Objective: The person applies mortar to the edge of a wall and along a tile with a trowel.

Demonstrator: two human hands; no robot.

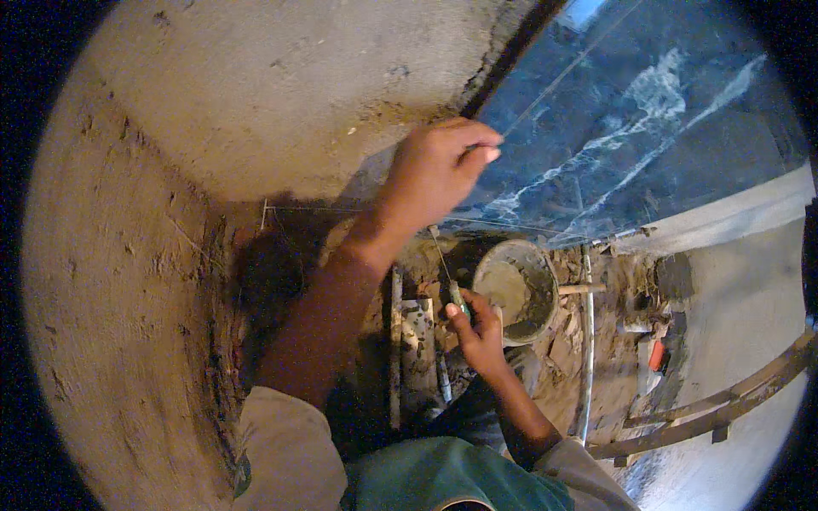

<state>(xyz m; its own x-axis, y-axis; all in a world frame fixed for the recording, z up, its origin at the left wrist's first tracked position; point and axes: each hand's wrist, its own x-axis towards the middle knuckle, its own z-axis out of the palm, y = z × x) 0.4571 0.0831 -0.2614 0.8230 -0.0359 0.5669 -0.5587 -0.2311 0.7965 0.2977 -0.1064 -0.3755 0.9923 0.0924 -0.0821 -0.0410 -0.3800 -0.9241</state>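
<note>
My left hand [439, 166] is raised in front of the dark blue, white-veined wall slab [630, 111]. Its thumb and forefinger pinch a thin pale string [564, 74], which seems to run from the fingertips up across the slab. Lower down, my right hand [483, 336] is closed round the green handle of a small trowel [458, 298]. The trowel's thin shank points up toward the slab's lower edge, and its tip is small and hard to make out. Just right of that hand stands a round bucket [550, 298] holding grey wet mortar [503, 285].
A second thin string [315, 209] stretches along the wall's foot. Rough plaster walls [111, 255] close in at left and behind. A pale pipe [587, 358], a wooden handle [584, 289], an orange-handled tool [656, 356] and a wooden frame [716, 417] lie to the right.
</note>
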